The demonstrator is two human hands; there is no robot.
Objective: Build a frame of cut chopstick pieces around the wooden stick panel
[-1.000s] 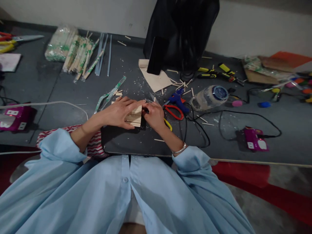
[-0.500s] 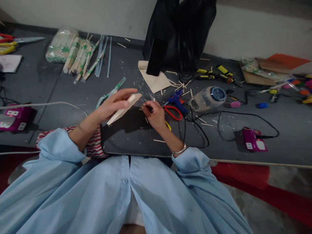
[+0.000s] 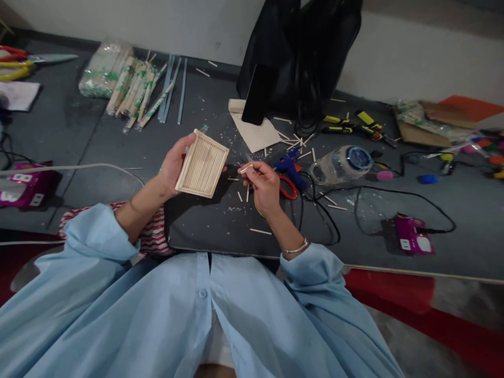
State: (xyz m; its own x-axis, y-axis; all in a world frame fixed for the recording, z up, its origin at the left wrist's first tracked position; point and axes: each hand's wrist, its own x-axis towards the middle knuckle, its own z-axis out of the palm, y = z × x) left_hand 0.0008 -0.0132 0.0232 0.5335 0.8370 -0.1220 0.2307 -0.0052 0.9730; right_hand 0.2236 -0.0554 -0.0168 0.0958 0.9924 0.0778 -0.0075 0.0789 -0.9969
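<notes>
A small rectangular panel of pale wooden sticks with a raised stick border (image 3: 205, 167) is gripped by my left hand (image 3: 173, 163), its ribbed face tilted up towards me. The fingers go behind it and are partly hidden. My right hand (image 3: 264, 185), to the right of the panel and apart from it, pinches a short pale wooden stick (image 3: 247, 169) between thumb and fingers. Scissors with a red handle (image 3: 289, 187) lie partly under my right hand. Just beyond them rests a blue glue gun (image 3: 290, 167). Short cut sticks (image 3: 240, 196) are scattered below my hands.
Wrapped bundles of sticks (image 3: 137, 92) lie at the back left. A phone (image 3: 260, 94) leans on a black bag (image 3: 303, 63). A clear plastic jar (image 3: 340, 165) lies to the right, with black cables and a magenta socket box (image 3: 413, 234) beyond.
My left hand has turned the panel from nearly edge-on to show its ribbed face. My right hand has shifted slightly right, and the short stick in it now shows clearly.
</notes>
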